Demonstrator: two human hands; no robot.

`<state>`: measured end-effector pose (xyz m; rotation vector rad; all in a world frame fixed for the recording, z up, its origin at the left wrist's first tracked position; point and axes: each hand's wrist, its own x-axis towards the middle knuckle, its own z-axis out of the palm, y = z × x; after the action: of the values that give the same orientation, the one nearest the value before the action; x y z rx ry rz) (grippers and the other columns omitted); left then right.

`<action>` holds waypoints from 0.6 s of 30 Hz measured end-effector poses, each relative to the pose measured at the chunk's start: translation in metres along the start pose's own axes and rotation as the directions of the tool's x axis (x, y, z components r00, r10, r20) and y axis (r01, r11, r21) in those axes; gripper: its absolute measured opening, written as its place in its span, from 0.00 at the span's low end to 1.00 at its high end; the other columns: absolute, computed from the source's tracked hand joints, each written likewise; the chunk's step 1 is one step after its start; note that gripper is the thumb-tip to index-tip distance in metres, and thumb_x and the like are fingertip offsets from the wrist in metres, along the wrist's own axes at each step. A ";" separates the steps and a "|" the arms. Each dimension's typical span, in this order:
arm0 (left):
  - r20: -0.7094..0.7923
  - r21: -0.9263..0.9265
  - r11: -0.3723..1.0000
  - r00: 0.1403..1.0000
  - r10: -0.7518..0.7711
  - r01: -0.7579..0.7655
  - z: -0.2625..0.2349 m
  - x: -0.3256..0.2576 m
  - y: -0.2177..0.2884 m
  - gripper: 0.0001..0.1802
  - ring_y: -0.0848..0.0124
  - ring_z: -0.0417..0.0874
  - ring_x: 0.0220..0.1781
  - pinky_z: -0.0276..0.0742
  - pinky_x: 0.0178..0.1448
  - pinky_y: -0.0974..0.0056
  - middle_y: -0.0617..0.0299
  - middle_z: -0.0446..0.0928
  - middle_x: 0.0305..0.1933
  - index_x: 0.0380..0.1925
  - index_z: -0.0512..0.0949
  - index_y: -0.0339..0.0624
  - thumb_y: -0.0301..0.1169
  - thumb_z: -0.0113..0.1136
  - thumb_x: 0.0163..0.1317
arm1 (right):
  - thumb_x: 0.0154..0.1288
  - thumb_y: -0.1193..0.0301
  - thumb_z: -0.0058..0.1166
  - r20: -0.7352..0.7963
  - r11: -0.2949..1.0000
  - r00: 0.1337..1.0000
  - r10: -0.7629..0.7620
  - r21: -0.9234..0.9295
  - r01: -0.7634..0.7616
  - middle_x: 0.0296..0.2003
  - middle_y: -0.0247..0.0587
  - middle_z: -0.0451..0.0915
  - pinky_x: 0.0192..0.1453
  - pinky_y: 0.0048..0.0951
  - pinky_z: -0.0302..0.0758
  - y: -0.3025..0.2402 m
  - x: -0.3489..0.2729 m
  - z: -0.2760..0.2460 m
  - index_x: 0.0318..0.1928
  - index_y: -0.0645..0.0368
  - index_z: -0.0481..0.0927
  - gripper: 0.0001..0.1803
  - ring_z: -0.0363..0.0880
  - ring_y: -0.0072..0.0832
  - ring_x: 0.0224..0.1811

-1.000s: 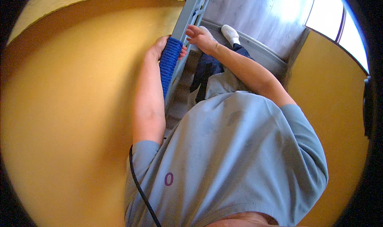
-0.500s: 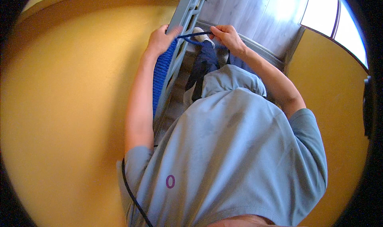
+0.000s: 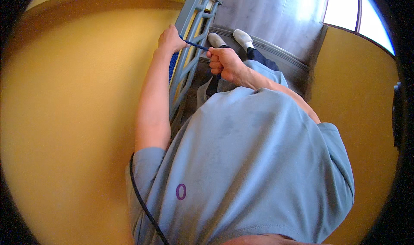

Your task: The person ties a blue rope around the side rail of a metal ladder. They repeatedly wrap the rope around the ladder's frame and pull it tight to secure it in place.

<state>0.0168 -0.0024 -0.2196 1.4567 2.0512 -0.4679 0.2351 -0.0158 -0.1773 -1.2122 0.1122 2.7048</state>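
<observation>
My left hand [image 3: 170, 40] is closed over the grey handrail [image 3: 188, 11], its fingers partly hidden. Below the hand, blue cord wrapping [image 3: 173, 66] covers the rail in close turns, mostly behind my forearm. From beside the left thumb a single blue cord [image 3: 196, 45] runs taut across the railing. Its other end is in my right hand [image 3: 226, 64], a fist with the thumb pressed on the cord. That fist is to the right of the railing, above my lower legs.
Grey railing bars [image 3: 188, 68] slope down beside me. My white shoes [image 3: 243, 38] are on a stair step [image 3: 280, 50], with a grey floor [image 3: 267, 8] beyond. A yellow wall [image 3: 77, 107] rises on the left, another yellow wall [image 3: 353, 98] on the right. A black cable [image 3: 142, 204] hangs along my left side.
My right hand has come nearer my body and toward the railing, from an open-elbowed reach. The cord between the hands slants down now, and its hanging loop no longer shows. Both shoes are visible.
</observation>
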 end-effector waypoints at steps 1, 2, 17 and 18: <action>0.009 -0.021 1.000 1.000 -0.017 0.017 0.001 -0.003 0.002 0.41 0.50 0.79 0.48 0.76 0.51 0.55 0.41 0.77 0.44 0.49 0.67 0.30 0.43 0.74 0.38 | 0.72 0.66 0.36 -0.082 1.000 0.997 0.000 -0.001 0.000 0.15 0.20 0.52 0.19 0.20 0.44 -0.006 0.000 0.002 0.29 0.55 0.68 0.13 0.46 0.14 0.14; 0.013 -0.029 0.999 0.999 -0.043 0.044 0.001 -0.007 0.008 0.42 0.51 0.79 0.48 0.76 0.50 0.55 0.41 0.76 0.44 0.50 0.66 0.30 0.44 0.74 0.39 | 0.72 0.66 0.36 -0.095 1.000 0.995 -0.004 -0.003 0.004 0.15 0.19 0.52 0.19 0.20 0.44 -0.013 -0.001 0.004 0.29 0.55 0.68 0.13 0.46 0.14 0.14; -0.599 -0.174 0.957 0.796 0.083 -0.231 0.024 -0.022 -0.005 0.12 0.49 0.76 0.40 0.74 0.41 0.51 0.49 0.72 0.38 0.36 0.71 0.35 0.34 0.48 0.64 | 0.67 0.64 0.49 0.415 0.146 0.817 -0.401 -0.851 0.504 0.20 0.32 0.74 0.24 0.25 0.67 -0.097 0.094 0.089 0.39 0.58 0.81 0.12 0.70 0.24 0.20; -0.620 -0.197 0.955 0.783 0.054 -0.222 0.024 -0.020 -0.007 0.12 0.48 0.76 0.40 0.74 0.42 0.51 0.48 0.72 0.39 0.36 0.71 0.33 0.34 0.49 0.64 | 0.65 0.64 0.49 0.565 -0.069 0.692 -0.450 -0.794 0.604 0.24 0.35 0.76 0.30 0.29 0.69 -0.098 0.098 0.092 0.39 0.58 0.81 0.12 0.73 0.29 0.26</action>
<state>0.0208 -0.0335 -0.2259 1.7239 2.3351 0.3914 0.1226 0.1059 -0.1889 -0.8261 -1.9998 1.8031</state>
